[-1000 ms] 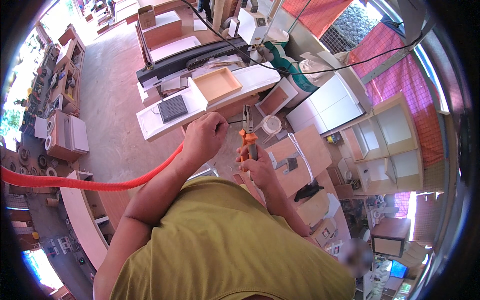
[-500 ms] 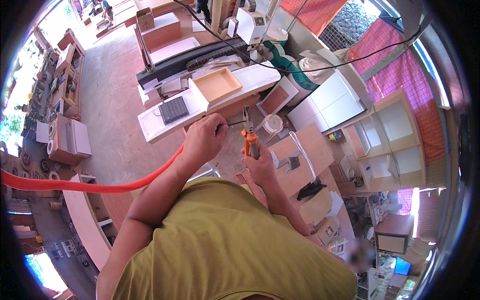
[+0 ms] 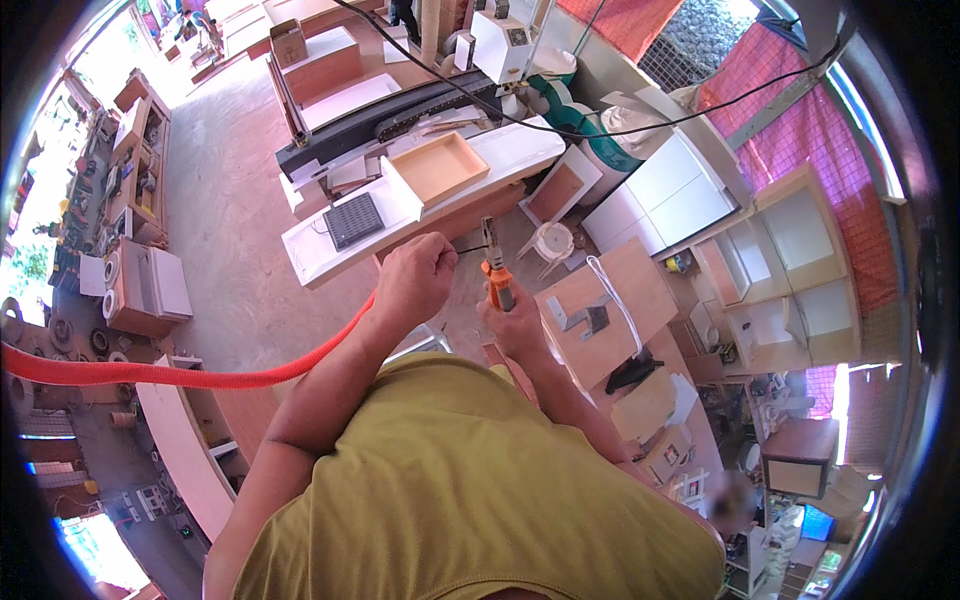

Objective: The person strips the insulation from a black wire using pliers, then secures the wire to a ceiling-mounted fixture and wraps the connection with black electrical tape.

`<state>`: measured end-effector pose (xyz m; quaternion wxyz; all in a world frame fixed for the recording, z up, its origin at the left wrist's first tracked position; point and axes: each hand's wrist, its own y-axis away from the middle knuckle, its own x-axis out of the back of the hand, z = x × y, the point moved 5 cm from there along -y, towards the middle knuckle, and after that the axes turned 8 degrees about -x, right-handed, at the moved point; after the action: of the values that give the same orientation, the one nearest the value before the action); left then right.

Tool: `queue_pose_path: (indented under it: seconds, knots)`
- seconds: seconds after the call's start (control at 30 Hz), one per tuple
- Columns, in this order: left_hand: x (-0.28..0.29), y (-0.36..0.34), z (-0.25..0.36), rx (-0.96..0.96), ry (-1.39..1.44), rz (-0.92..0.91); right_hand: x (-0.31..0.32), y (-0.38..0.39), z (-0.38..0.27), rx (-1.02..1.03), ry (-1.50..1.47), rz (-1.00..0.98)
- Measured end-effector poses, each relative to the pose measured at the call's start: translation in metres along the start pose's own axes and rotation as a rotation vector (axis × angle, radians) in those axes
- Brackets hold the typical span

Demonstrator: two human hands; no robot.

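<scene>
Pliers (image 3: 496, 271) held at a dark wire (image 3: 471, 249)

At upper centre, beside the workshop floor (image 3: 220, 180), a white worktop (image 3: 312, 262) is topped with a wooden drawer (image 3: 440, 165) and a black gridded panel (image 3: 353, 220). Mid-frame, the wire is gripped in the closed left hand (image 3: 418, 280); the pliers are clasped in the right hand (image 3: 514, 318). A red tube (image 3: 200, 375) is seen at left.

We are in a woodworking workshop: we see a shallow wooden drawer (image 3: 440, 167) on a long white desk (image 3: 525, 148), a large open cabinet (image 3: 795, 230) at the right, flat white panels (image 3: 662, 200) near it, and a plain wooden board (image 3: 655, 285). Along the left, a crowded wooden rack (image 3: 133, 120) lines the wide floor (image 3: 220, 200), and we ourselves hold orange-handled pliers (image 3: 495, 273).
</scene>
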<state>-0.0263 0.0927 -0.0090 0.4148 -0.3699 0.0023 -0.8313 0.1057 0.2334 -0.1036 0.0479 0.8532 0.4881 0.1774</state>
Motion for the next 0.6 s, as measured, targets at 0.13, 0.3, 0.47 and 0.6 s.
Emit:
queue_pose_path:
  seconds: [0.13,0.3,0.47,0.6]
  knots:
    - [-0.004,0.000,-0.003,-0.039,-0.056,-0.011,-0.004,-0.008,0.016,0.036,0.022,0.058]
    - [-0.019,-0.002,-0.010,-0.071,-0.162,-0.054,-0.020,-0.011,0.032,-0.290,-0.433,-0.193]
    - [-0.012,0.002,-0.019,-0.079,-0.144,0.096,0.000,-0.032,0.048,-0.320,-0.583,0.005]
    - [0.004,0.001,-0.038,0.056,-0.013,0.194,0.064,-0.054,0.059,-0.339,-0.323,0.120]
